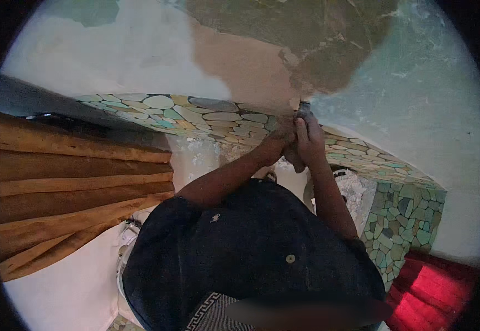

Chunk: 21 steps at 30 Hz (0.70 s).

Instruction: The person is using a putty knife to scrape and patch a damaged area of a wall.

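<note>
My right hand (pixel 309 137) is closed round a small hand tool, its short, flat, dark end (pixel 304 107) showing above my fingers like a scraper blade. That end is up against the wall, at the lower edge of a pinkish-tan patch (pixel 245 63). Close beside it, my left hand (pixel 279 142) is closed too, nearly touching the right. A brownish lump (pixel 294 159) shows between my wrists; I cannot tell whether it is held. My left fingers are mostly hidden.
A pebble-patterned band (pixel 218 117) runs along the wall below my hands. Orange-brown curtain cloth (pixel 74 182) hangs at left; red cloth (pixel 433 292) lies at lower right. A whitish-spattered round surface (pixel 353 190) is right of my forearm. Grey-brown bare wall (pixel 328 38) spreads above.
</note>
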Motion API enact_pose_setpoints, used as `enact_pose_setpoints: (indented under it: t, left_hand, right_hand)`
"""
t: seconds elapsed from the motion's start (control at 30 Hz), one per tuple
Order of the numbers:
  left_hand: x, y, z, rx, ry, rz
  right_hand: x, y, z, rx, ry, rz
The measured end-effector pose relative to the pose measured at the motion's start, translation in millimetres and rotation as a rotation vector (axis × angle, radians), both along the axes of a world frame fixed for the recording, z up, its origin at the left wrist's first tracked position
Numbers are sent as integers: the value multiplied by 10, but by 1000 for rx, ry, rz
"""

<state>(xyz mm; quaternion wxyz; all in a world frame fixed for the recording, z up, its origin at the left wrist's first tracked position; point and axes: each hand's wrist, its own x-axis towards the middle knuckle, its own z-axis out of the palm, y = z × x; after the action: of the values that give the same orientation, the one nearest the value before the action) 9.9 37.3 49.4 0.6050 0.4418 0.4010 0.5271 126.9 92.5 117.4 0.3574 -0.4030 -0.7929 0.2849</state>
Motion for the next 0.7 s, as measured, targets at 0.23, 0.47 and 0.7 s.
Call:
enact_pose_setpoints:
  t: [0.23,0.47,0.7]
  left_hand:
    - [25,-130,63,-61,158,-178]
    - [-20,-16,46,131,229,-13]
    - [-36,24,61,-178,2,-74]
  right_hand:
    - [125,-35,-115,-125,11,44]
    - [-10,127,-23,131,-164,110]
    - [-39,195,57,345,-155,152]
